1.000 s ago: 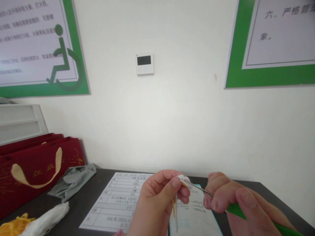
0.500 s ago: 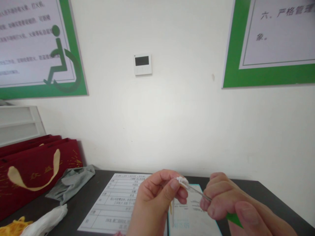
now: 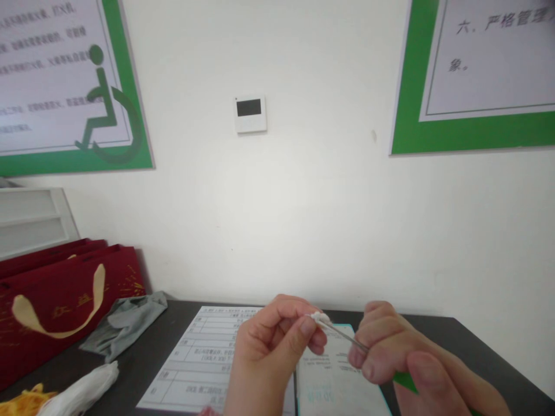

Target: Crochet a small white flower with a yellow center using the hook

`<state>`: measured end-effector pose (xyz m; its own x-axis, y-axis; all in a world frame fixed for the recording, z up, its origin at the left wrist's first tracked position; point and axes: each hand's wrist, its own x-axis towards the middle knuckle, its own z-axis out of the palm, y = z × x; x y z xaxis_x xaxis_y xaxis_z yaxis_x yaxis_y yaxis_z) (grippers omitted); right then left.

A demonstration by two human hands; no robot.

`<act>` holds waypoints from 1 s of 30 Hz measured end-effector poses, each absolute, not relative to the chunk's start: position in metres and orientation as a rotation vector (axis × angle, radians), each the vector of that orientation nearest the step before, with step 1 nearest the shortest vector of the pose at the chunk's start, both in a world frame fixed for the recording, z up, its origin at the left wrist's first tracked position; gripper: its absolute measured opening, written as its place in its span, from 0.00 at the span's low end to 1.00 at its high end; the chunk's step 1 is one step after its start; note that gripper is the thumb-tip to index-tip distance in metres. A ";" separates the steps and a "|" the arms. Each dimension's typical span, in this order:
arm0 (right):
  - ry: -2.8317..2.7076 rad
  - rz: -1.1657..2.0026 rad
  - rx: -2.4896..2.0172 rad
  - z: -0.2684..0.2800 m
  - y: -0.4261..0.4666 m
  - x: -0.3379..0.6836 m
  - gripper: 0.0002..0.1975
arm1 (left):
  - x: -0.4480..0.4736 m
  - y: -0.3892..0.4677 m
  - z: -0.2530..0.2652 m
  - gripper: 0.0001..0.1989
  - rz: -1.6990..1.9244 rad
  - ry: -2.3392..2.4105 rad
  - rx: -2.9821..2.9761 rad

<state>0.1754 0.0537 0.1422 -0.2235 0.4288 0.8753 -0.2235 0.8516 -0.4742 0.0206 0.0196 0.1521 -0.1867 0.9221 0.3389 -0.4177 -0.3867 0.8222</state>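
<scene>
My left hand pinches a small white crochet piece between thumb and forefinger, above the dark table. My right hand grips a crochet hook with a green handle, and its thin metal shaft reaches left into the white piece. The two hands are close together near the bottom middle of the view.
Printed paper forms lie on the table under the hands. A grey cloth, a red gift bag, white yarn and yellow yarn sit at the left. A white wall with green-framed posters and a small wall panel stands behind.
The view has shifted slightly, so the scene sits a little further left. Both hands stay together on the white piece and hook, with less of the green handle showing.
</scene>
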 end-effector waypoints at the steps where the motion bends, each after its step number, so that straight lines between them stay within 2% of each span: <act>1: -1.634 0.759 -0.166 0.141 0.054 0.173 0.18 | 0.020 0.020 0.152 0.06 1.741 0.711 1.062; 4: -1.453 1.144 -0.197 0.141 0.055 0.167 0.21 | 0.019 0.021 0.151 0.06 1.733 0.684 1.067; 6: -1.382 1.250 -0.219 0.142 0.055 0.166 0.22 | 0.018 0.021 0.151 0.06 1.741 0.675 1.066; 10: -1.432 1.090 -0.276 0.143 0.052 0.168 0.21 | 0.020 0.021 0.152 0.05 1.761 0.671 1.037; 13: -1.411 0.943 -0.320 0.144 0.051 0.168 0.23 | 0.021 0.020 0.153 0.05 1.754 0.667 1.015; 18: -1.360 0.913 -0.297 0.147 0.051 0.161 0.25 | 0.021 0.019 0.153 0.05 1.736 0.671 1.006; 24: -1.332 1.072 -0.231 0.144 0.051 0.162 0.22 | 0.020 0.019 0.155 0.07 1.652 0.633 0.943; 30: -1.201 1.489 -0.162 0.139 0.055 0.158 0.22 | 0.018 0.020 0.154 0.07 1.487 0.541 0.821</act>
